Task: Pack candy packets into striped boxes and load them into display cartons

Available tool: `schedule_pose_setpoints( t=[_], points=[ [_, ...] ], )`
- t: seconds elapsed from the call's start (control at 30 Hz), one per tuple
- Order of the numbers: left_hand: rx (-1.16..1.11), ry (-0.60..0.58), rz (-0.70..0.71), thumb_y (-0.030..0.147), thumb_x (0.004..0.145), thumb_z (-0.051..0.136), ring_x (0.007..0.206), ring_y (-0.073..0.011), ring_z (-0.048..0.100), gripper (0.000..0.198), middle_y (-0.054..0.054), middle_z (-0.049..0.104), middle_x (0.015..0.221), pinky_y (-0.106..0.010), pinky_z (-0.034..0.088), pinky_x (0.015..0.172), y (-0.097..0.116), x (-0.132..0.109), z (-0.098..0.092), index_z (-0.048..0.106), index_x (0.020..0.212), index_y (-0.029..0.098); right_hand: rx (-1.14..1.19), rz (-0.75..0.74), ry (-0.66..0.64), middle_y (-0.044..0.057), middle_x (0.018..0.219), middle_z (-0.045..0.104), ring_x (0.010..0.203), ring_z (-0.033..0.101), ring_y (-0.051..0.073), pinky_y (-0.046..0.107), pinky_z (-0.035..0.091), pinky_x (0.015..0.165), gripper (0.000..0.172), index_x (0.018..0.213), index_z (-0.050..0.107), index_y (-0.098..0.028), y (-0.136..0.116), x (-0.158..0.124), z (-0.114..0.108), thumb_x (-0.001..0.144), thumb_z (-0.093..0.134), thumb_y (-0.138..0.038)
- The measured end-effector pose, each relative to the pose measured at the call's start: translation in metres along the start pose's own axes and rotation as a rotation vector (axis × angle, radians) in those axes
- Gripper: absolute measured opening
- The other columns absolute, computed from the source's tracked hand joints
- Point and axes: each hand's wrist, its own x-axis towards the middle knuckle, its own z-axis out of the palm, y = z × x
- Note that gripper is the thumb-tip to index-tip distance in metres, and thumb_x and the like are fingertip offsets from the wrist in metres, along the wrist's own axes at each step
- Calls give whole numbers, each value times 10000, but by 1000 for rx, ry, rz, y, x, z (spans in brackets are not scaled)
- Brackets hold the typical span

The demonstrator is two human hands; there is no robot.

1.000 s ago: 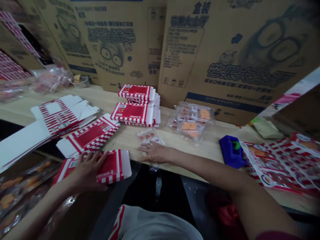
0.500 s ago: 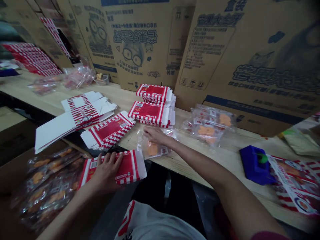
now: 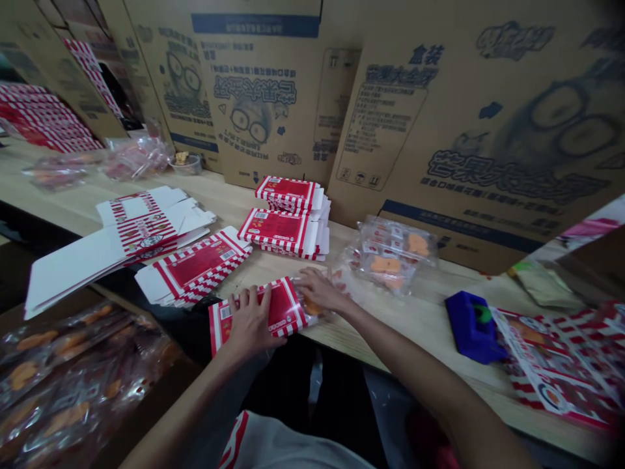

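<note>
My left hand (image 3: 251, 318) lies on top of a red and white striped carton (image 3: 283, 311) at the front edge of the wooden table (image 3: 420, 319), fingers curled over it and holding it. My right hand (image 3: 319, 290) is at the carton's right open end, fingers closed on a clear packet with an orange snack (image 3: 312, 307) that sits partly inside the carton mouth. Most of the packet is hidden by the hand and the carton.
Flat striped cartons (image 3: 193, 267) and white-backed blanks (image 3: 122, 228) lie left. Two stacks of folded cartons (image 3: 288, 221) stand behind. A pile of clear snack packets (image 3: 390, 257) lies right of them, then a blue tape dispenser (image 3: 471, 329) and printed sheets (image 3: 566, 365). Large brown shipping boxes (image 3: 439, 117) wall the back. More packets (image 3: 63, 371) fill a bin lower left.
My left hand has brought the carton up and right onto the table edge. My right hand has pulled the snack packet toward me and pushed it into the carton's open end.
</note>
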Motion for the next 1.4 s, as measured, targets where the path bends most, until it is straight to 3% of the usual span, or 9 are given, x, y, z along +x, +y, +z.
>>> schedule_pose_setpoints(
  t=[0.1, 0.27, 0.43, 0.7, 0.87, 0.97, 1.07, 1.23, 1.4],
  points=[
    [-28, -89, 25, 671, 472, 759, 1260, -476, 364, 1223, -282, 416, 1385, -660, 157, 1058, 8, 5, 9, 339, 1464, 91, 214, 110, 25, 77, 1446, 496, 1386, 350, 295, 537, 208, 1121, 272, 1058, 742, -262, 15, -14, 14, 859, 559, -233],
    [-44, -275, 111, 752, 437, 734, 1356, -498, 256, 1332, -307, 250, 1518, -664, 139, 1063, -6, 11, 11, 250, 1512, 132, 426, 350, 484, 133, 1259, 636, 1196, 556, 295, 475, 400, 1034, 371, 1158, 684, -177, 63, -52, 6, 864, 499, -306],
    [-55, -235, 183, 669, 449, 775, 1277, -480, 350, 1264, -298, 385, 1423, -610, 221, 1040, -13, 13, 9, 310, 1487, 119, 562, 470, 588, 123, 1092, 708, 1057, 628, 309, 478, 458, 956, 426, 1178, 643, -195, 87, -78, 2, 809, 605, -404],
    [-38, -94, 170, 592, 472, 786, 1187, -440, 415, 1165, -265, 448, 1333, -562, 282, 997, -9, 7, 16, 372, 1447, 107, 887, 247, 357, 61, 907, 723, 793, 682, 225, 355, 556, 702, 410, 1061, 658, -193, 4, -72, 46, 753, 671, -463],
    [-129, 60, -23, 671, 515, 745, 1151, -424, 431, 1183, -246, 451, 1302, -546, 344, 934, 17, -9, 2, 319, 1460, 99, 930, 343, 901, 70, 1081, 622, 1002, 629, 216, 353, 530, 850, 449, 944, 491, -221, -28, -109, 51, 654, 798, -372],
    [-295, 103, -43, 665, 554, 746, 1126, -412, 452, 1184, -213, 487, 1258, -559, 366, 919, 45, -28, 4, 263, 1488, 123, 1151, 356, 939, 35, 1092, 599, 868, 664, 179, 331, 562, 750, 496, 872, 395, -244, -30, -135, 54, 638, 820, -347],
    [-662, 75, 56, 503, 758, 663, 1171, -357, 487, 927, -182, 514, 1279, -520, 401, 971, 63, -47, 25, 238, 1506, 158, 1222, 404, 981, 18, 1105, 614, 782, 678, 153, 321, 570, 713, 437, 868, 430, -241, -20, -163, 56, 669, 808, -331],
    [-1279, -57, 185, 337, 883, 565, 1313, -279, 466, 644, -142, 454, 1445, -424, 407, 1079, 75, -59, 62, 346, 1475, 211, 1075, 464, 906, 73, 1058, 721, 971, 683, 238, 405, 554, 882, 308, 987, 651, -213, -2, -210, 56, 746, 748, -377],
    [-1520, -137, 160, 325, 882, 603, 1317, -291, 481, 605, -125, 462, 1461, -420, 454, 1062, 81, -54, 51, 411, 1448, 235, 955, 462, 877, 77, 1271, 654, 1145, 628, 267, 450, 503, 1008, 459, 1206, 665, -215, -7, -228, 56, 790, 705, -406]
  ],
)
